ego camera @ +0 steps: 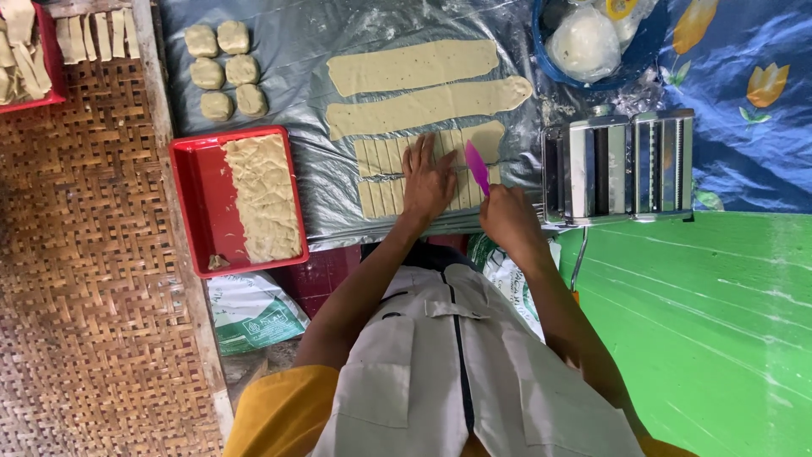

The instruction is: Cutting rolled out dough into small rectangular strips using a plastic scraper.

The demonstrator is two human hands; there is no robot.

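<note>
Cut dough strips on plastic sheet.
Left hand pressed flat, open, on dough strips; right hand gripped purple knife.

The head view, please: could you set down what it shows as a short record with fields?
Left hand: left hand lies flat on the cut dough sheet, pressing it down.
Right hand: right hand grips a purple knife, blade on the same sheet.
Cut state: sheet scored into narrow strips left of the blade.
Uncut dough: two long flattened strips lie above it on the plastic sheet.
Dough balls: six, upper left.
Red tray: holds a flat dough slab.
Pasta roller: right of the hands.
</note>
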